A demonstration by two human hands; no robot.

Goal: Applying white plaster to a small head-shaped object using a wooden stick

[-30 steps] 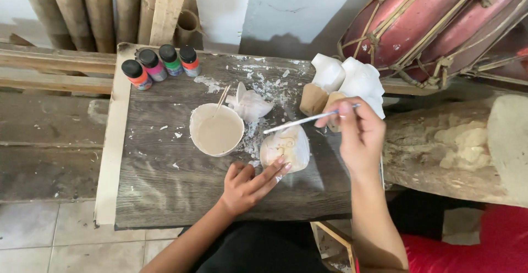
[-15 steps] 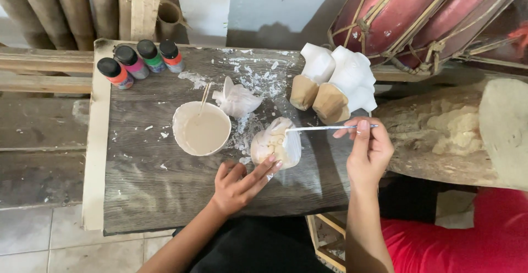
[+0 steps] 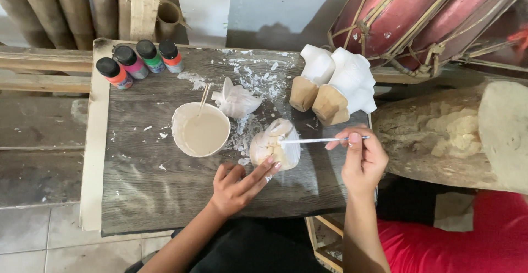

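Pinching a thin white brush [image 3: 324, 140] in my right hand [image 3: 363, 160], its tip touches the half-painted wooden figurine [image 3: 275, 144] on the table [image 3: 143, 196]; my left hand [image 3: 239, 182], fingers spread, steadies it.

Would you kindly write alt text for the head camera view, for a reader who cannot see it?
Seen from above, a right hand brushes white paint onto a small wooden carving with a thin paintbrush while the left hand steadies it. A bowl of pale paint and four paint bottles stand on the wooden board.
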